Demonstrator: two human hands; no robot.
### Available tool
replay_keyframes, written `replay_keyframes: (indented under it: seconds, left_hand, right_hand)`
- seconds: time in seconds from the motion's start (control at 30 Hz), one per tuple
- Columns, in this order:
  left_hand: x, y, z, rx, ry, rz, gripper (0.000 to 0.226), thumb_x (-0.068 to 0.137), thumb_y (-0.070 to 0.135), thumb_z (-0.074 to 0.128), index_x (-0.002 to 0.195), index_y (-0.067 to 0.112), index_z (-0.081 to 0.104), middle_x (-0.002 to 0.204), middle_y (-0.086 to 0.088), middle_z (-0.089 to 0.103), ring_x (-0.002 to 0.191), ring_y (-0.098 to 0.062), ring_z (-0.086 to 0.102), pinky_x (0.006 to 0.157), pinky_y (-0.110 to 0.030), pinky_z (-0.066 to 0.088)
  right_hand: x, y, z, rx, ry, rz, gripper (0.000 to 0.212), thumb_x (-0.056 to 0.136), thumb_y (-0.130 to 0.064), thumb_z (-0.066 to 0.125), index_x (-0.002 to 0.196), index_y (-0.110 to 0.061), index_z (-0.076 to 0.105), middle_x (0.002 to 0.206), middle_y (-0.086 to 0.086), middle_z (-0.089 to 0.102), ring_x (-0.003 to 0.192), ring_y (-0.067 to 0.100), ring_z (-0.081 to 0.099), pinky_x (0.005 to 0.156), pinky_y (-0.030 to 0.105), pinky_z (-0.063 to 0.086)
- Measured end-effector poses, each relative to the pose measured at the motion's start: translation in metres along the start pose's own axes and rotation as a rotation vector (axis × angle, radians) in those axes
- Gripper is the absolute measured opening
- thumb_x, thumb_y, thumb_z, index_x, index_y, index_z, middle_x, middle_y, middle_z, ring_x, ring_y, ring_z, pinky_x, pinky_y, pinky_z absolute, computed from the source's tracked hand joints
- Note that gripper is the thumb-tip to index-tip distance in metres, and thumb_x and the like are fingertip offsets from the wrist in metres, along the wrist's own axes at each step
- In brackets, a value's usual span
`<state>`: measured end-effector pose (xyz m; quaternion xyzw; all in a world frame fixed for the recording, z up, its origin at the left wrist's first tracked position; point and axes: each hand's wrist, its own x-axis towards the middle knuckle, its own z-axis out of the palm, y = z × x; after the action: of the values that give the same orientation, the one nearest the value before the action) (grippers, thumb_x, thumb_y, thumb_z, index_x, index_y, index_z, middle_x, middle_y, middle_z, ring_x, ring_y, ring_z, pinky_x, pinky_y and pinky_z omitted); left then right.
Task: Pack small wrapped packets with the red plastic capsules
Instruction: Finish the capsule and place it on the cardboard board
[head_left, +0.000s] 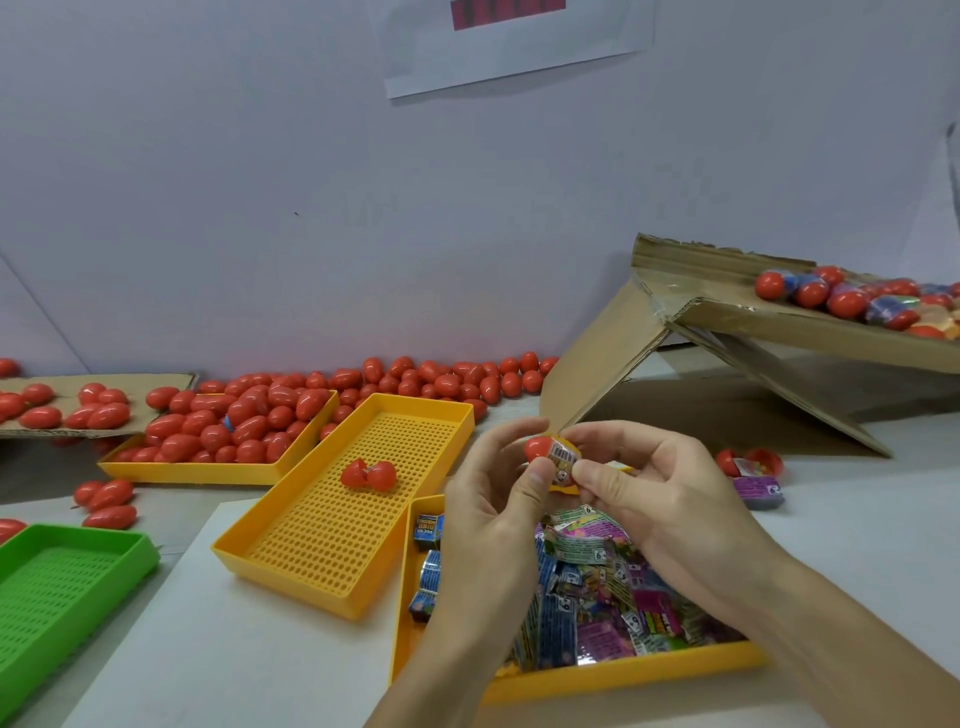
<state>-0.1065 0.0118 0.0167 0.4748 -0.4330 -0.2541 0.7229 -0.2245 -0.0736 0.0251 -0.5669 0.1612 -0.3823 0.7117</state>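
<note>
Two hands, left (493, 499) and right (649, 493), pinching one red capsule (540, 448) with wrapped packet (563, 460), above yellow packet tray (623, 675).

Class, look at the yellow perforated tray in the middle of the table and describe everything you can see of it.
The yellow perforated tray is a long, shallow rectangle of what looks like moulded plastic, with low solid walls and a floor pierced by rows of small holes. It lies flat and slantwise on the table, between a tray of red capsules and a tray of wrapped packets. One open red capsule lies inside, its two halves spread. Neither hand touches it.
</note>
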Motion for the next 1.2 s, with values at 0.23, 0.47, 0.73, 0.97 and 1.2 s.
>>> replay_keyframes:
  seconds: [0.23, 0.47, 0.73, 0.97, 1.2]
  left_hand:
    - [0.002, 0.005, -0.002, -0.133, -0.038, -0.093, 0.025, 0.093, 0.032, 0.056, 0.101, 0.018, 0.076, 0.096, -0.009, 0.074, 0.093, -0.023, 0.071, 0.077, -0.030, 0.057]
    - [-0.002, 0.011, 0.003, 0.096, -0.018, -0.038, 0.011, 0.098, 0.020, 0.055, 0.106, 0.015, 0.060, 0.073, 0.005, 0.070, 0.070, -0.008, 0.069, 0.062, -0.021, 0.055]
    - [-0.002, 0.006, -0.002, 0.887, 0.022, 0.556, 0.013, 0.087, 0.008, 0.064, 0.097, 0.008, 0.072, 0.089, 0.003, 0.070, 0.080, -0.005, 0.062, 0.065, -0.019, 0.054]
    - [0.000, 0.007, -0.005, 1.044, 0.024, 0.615, 0.007, 0.082, 0.007, 0.067, 0.086, 0.005, 0.073, 0.075, -0.001, 0.069, 0.061, -0.008, 0.061, 0.059, -0.011, 0.045]
    - [0.001, 0.012, -0.004, 0.938, 0.063, 0.525, 0.001, 0.079, 0.008, 0.068, 0.079, 0.008, 0.070, 0.069, 0.003, 0.066, 0.058, -0.008, 0.059, 0.054, -0.023, 0.050]
  right_hand:
    - [-0.002, -0.003, -0.003, -0.500, -0.016, -0.195, 0.045, 0.070, -0.032, 0.080, 0.114, -0.036, 0.069, 0.098, 0.002, 0.064, 0.085, 0.025, 0.063, 0.071, 0.043, 0.058]
    - [0.000, -0.001, -0.007, -0.679, -0.093, -0.311, 0.045, 0.077, -0.029, 0.079, 0.120, -0.035, 0.069, 0.114, -0.017, 0.067, 0.101, 0.011, 0.066, 0.070, 0.016, 0.051]
    - [0.000, -0.001, -0.008, -0.810, 0.046, -0.359, 0.049, 0.075, -0.021, 0.084, 0.122, -0.024, 0.070, 0.098, -0.018, 0.070, 0.092, 0.009, 0.067, 0.076, 0.027, 0.057]
    - [0.000, -0.001, -0.007, -0.834, 0.015, -0.409, 0.050, 0.074, -0.023, 0.084, 0.122, -0.017, 0.071, 0.099, -0.016, 0.072, 0.093, 0.009, 0.068, 0.078, 0.032, 0.058]
    - [0.001, 0.003, -0.012, -0.750, -0.001, -0.389, 0.053, 0.070, -0.003, 0.086, 0.121, -0.010, 0.071, 0.099, -0.012, 0.073, 0.088, 0.006, 0.072, 0.076, 0.018, 0.058]
